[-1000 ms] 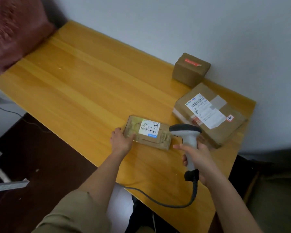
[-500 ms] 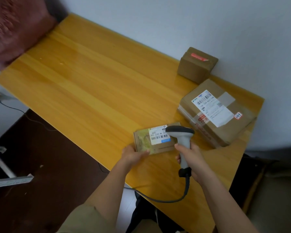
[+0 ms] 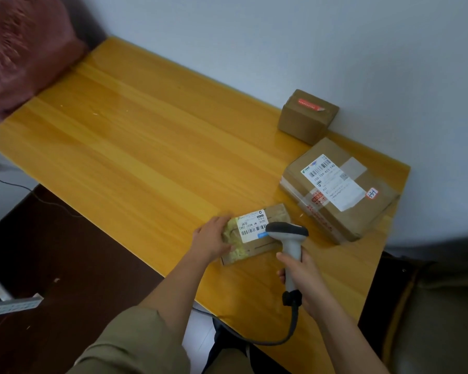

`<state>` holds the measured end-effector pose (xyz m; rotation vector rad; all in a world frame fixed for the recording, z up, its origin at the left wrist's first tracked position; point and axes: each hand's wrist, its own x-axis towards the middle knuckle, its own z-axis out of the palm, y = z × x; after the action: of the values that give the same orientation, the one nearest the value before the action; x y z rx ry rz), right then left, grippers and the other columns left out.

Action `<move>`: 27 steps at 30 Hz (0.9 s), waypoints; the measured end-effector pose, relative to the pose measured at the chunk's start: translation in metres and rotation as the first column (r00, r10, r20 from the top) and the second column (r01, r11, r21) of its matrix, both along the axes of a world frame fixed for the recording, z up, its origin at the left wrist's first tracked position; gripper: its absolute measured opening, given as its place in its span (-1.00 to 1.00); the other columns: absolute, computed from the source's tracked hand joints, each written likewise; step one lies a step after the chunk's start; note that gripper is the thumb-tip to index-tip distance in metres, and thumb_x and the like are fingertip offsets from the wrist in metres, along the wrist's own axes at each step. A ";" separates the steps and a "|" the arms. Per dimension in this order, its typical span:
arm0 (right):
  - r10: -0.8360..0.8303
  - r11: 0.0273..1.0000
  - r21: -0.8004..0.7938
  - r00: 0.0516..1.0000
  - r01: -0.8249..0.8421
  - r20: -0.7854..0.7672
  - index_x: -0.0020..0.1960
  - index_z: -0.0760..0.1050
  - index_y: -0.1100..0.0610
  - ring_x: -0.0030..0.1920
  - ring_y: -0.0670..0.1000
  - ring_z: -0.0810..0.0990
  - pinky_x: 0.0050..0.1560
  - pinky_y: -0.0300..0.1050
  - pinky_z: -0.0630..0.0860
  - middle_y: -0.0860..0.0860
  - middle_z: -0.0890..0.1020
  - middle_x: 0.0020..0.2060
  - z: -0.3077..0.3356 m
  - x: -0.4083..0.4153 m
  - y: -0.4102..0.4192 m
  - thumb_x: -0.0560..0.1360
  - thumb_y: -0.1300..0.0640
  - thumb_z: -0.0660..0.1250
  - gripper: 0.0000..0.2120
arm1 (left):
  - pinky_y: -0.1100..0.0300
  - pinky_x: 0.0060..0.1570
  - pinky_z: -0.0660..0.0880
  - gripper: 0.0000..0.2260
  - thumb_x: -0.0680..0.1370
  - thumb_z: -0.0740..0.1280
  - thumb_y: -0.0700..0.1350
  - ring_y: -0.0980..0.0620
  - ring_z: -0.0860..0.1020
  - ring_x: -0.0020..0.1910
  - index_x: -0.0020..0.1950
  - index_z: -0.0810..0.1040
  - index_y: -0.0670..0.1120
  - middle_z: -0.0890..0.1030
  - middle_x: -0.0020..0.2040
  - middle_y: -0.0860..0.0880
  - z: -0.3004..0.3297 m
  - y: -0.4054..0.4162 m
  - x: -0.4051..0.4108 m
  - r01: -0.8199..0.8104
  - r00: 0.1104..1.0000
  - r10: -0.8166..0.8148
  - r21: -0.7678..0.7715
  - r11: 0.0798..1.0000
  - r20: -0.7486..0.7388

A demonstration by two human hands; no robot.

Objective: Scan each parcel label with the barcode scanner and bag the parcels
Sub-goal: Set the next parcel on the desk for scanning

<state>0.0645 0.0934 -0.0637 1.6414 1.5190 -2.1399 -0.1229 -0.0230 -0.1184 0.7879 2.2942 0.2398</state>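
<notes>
A small flat cardboard parcel (image 3: 254,233) with a white barcode label lies near the front edge of the yellow wooden table (image 3: 146,147). My left hand (image 3: 214,238) grips its left end. My right hand (image 3: 300,276) grips the handle of a grey barcode scanner (image 3: 288,234), whose head hangs just over the label's right side. Its black cable (image 3: 287,333) loops down past the table's edge. A larger labelled parcel (image 3: 338,190) lies to the right, and a small cube parcel (image 3: 307,116) stands against the wall.
A white wall runs along the table's far side. A dark red cushion (image 3: 25,49) sits at the table's far left end. Dark floor lies left of the table, with a metal bracket (image 3: 8,306) on it. A dark padded seat (image 3: 430,306) is at the right.
My left hand has turned the small parcel and drawn it nearer the front edge. The scanner head has come in over the label.
</notes>
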 end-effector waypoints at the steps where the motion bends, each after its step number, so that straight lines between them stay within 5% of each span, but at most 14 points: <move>1: 0.000 1.000 -0.004 1.000 0.000 -0.010 0.12 0.46 0.02 -0.30 -0.04 0.57 -0.30 -0.16 0.54 0.08 0.57 -0.16 0.001 -0.001 0.000 0.59 0.15 0.34 -0.86 | -0.02 0.28 0.31 -0.31 0.46 0.47 0.02 -0.07 0.35 0.36 0.49 0.23 -0.02 0.34 0.37 -0.03 0.001 0.002 0.002 0.001 1.000 -0.001 -0.020 1.000 -0.008; 3: -0.004 1.000 -0.011 0.999 0.003 -0.038 0.09 0.46 -0.02 -0.30 -0.04 0.57 -0.31 -0.18 0.54 0.08 0.56 -0.15 0.003 -0.003 0.000 0.59 0.14 0.34 -0.87 | 0.05 0.16 0.39 -0.39 0.47 0.46 0.03 -0.07 0.34 0.30 0.39 0.25 -0.12 0.33 0.31 -0.08 0.001 0.002 0.009 -0.044 0.999 0.043 -0.051 0.998 -0.015; 6: -0.013 1.000 -0.006 0.998 0.012 -0.059 0.07 0.44 -0.07 -0.31 -0.04 0.57 -0.32 -0.18 0.54 0.08 0.55 -0.14 0.007 -0.006 -0.001 0.59 0.14 0.34 -0.86 | 0.05 0.29 0.35 -0.24 0.46 0.47 0.04 -0.13 0.25 0.40 0.47 0.14 -0.21 0.25 0.40 -0.15 0.002 -0.003 0.014 -0.198 0.977 0.206 -0.126 0.972 0.059; 8: -0.017 1.000 0.001 0.998 0.017 -0.067 0.06 0.44 -0.08 -0.32 -0.03 0.56 -0.30 -0.16 0.55 0.08 0.55 -0.13 0.009 -0.007 -0.001 0.59 0.14 0.33 -0.85 | 0.01 0.19 0.48 -0.26 0.43 0.50 0.05 -0.15 0.39 0.32 0.47 0.23 -0.15 0.34 0.36 -0.14 0.004 -0.005 0.019 -0.353 0.914 0.374 -0.144 0.924 0.158; 12: -0.016 1.000 0.011 0.998 0.017 -0.059 0.06 0.43 -0.08 -0.34 -0.05 0.57 -0.29 -0.15 0.55 0.09 0.56 -0.12 0.011 -0.007 0.001 0.59 0.14 0.33 -0.85 | -0.04 -0.18 0.66 -0.51 0.49 0.45 0.09 -0.14 0.65 -0.14 0.29 0.42 -0.12 0.60 0.01 -0.17 0.006 0.001 0.046 -0.656 0.535 0.642 -0.209 0.725 0.549; 14: -0.018 1.000 0.022 0.998 0.019 -0.054 0.09 0.44 -0.05 -0.36 -0.05 0.57 -0.28 -0.14 0.56 0.08 0.56 -0.14 0.012 -0.006 0.003 0.59 0.15 0.33 -0.85 | 0.02 -0.27 0.65 -0.54 0.53 0.40 0.10 -0.12 0.68 -0.26 0.26 0.43 -0.17 0.63 -0.08 -0.20 0.006 0.004 0.056 -0.615 0.460 0.609 -0.263 0.743 0.646; 17: -0.032 0.999 0.036 0.998 0.033 -0.047 0.09 0.45 -0.04 -0.39 -0.09 0.57 -0.34 -0.20 0.54 0.08 0.57 -0.16 0.014 -0.002 0.007 0.59 0.15 0.33 -0.86 | 0.17 -0.40 0.58 -0.70 0.52 0.41 0.10 -0.03 0.66 -0.40 -0.01 0.52 -0.13 0.65 -0.27 -0.12 0.007 0.006 0.060 -0.531 0.573 0.506 -0.178 0.829 0.645; 20: -0.047 0.998 0.031 0.998 0.048 -0.041 0.10 0.45 -0.03 -0.38 -0.07 0.56 -0.37 -0.22 0.53 0.09 0.57 -0.15 0.015 0.002 0.011 0.59 0.14 0.34 -0.86 | 0.18 -0.45 0.37 -0.57 0.53 0.42 -0.01 -0.03 0.40 -0.51 -0.43 0.29 -0.07 0.36 -0.55 0.03 0.002 0.003 0.046 -0.607 0.774 0.517 0.194 0.771 0.366; 22: -0.053 0.998 0.025 0.998 0.054 -0.037 0.10 0.45 -0.03 -0.36 -0.06 0.56 -0.36 -0.20 0.53 0.09 0.57 -0.15 0.015 0.003 0.012 0.59 0.15 0.34 -0.86 | 0.16 -0.42 0.27 -0.62 0.49 0.42 -0.05 0.00 0.31 -0.42 -0.37 0.26 -0.05 0.31 -0.44 0.06 0.004 0.000 0.032 -0.633 0.757 0.640 0.387 0.670 0.130; 24: -0.056 0.998 0.021 0.998 0.056 -0.028 0.10 0.45 0.00 -0.35 -0.05 0.56 -0.37 -0.20 0.53 0.09 0.56 -0.15 0.015 0.003 0.012 0.59 0.15 0.34 -0.87 | 0.06 -0.19 0.44 -0.67 0.40 0.51 0.04 -0.04 0.45 -0.12 -0.06 0.41 -0.06 0.44 -0.10 0.01 0.005 -0.006 0.021 -0.649 0.721 0.693 0.341 0.680 -0.010; 27: -0.052 0.998 0.034 0.999 0.052 -0.004 0.09 0.44 0.02 -0.33 -0.03 0.55 -0.38 -0.20 0.52 0.10 0.55 -0.15 0.014 0.002 0.011 0.59 0.15 0.33 -0.89 | -0.08 0.31 0.34 -0.05 0.23 0.64 0.10 -0.18 0.28 0.37 0.44 0.20 -0.11 0.27 0.36 -0.14 0.000 -0.014 0.017 -0.744 0.666 0.733 0.056 0.666 0.137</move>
<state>0.0668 0.1042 -0.0500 1.7086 1.5391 -2.1544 -0.1054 -0.0371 -0.1187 -0.1793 2.3962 0.7594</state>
